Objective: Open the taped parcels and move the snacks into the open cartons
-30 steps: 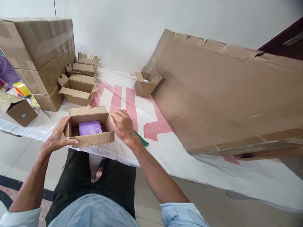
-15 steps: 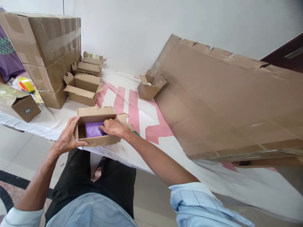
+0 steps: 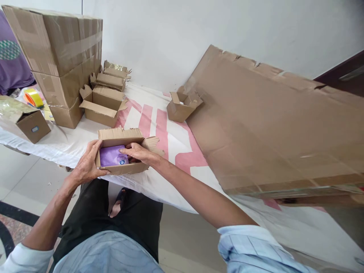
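Note:
An open cardboard box (image 3: 122, 169) rests at the table's front edge, its torn flaps spread outward. My left hand (image 3: 87, 162) grips the box's left end, thumb along the front wall and fingers at the back corner. Inside lies a purple packet (image 3: 110, 155) with a small round blue label, filling the left part of the box. My right hand (image 3: 139, 153) reaches in from the right and holds the packet's right end, thumb on top. Its other fingers are partly hidden behind the box wall.
Open small boxes (image 3: 101, 106) line up beside a tall stack of taped cartons (image 3: 65, 72). A closed box (image 3: 34, 127) and a yellow tape roll (image 3: 33, 98) are at left. Another open box (image 3: 182, 108) stands by a large cardboard sheet (image 3: 270, 125) on the right.
The purple packet has shifted left inside the box, and its blue label now shows. My right hand lies flatter over its right end. My left hand keeps its grip on the box.

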Action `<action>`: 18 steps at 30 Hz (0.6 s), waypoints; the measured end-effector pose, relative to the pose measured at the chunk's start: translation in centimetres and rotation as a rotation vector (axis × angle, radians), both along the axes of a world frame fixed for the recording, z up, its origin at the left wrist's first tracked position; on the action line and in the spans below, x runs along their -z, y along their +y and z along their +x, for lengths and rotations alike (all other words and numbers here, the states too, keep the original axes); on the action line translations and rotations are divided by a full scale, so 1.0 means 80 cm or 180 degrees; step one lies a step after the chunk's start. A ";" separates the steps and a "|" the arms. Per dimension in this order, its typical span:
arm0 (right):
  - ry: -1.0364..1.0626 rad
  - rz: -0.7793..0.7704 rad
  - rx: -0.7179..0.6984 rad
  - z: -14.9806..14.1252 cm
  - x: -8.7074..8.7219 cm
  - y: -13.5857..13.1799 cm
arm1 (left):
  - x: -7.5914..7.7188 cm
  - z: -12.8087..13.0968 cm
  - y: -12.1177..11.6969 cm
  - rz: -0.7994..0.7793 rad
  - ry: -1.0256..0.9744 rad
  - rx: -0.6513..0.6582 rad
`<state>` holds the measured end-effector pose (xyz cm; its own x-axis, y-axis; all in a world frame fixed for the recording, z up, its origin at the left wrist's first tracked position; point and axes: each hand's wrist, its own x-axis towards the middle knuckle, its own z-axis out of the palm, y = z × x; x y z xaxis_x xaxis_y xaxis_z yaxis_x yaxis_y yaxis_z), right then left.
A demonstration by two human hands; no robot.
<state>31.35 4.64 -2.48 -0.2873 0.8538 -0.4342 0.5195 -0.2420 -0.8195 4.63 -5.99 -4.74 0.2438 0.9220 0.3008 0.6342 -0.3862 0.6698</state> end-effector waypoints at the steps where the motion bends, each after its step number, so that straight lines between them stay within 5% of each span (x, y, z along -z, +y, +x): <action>1: 0.0062 -0.0051 0.0006 -0.001 0.001 -0.001 | 0.000 0.001 0.000 0.0008 -0.0005 0.0016; 10: 0.0623 -0.0620 0.0116 -0.011 0.004 -0.018 | -0.001 0.005 -0.003 0.0074 0.0047 0.0141; 18: 0.0767 -0.0163 0.0411 -0.004 -0.001 -0.036 | -0.010 0.004 -0.003 0.0149 0.0087 0.0156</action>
<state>31.01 1.79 -2.38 -0.2777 0.8688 -0.4101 0.2733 -0.3378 -0.9007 4.97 -6.22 -3.94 0.2972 0.8938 0.3358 0.6317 -0.4477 0.6329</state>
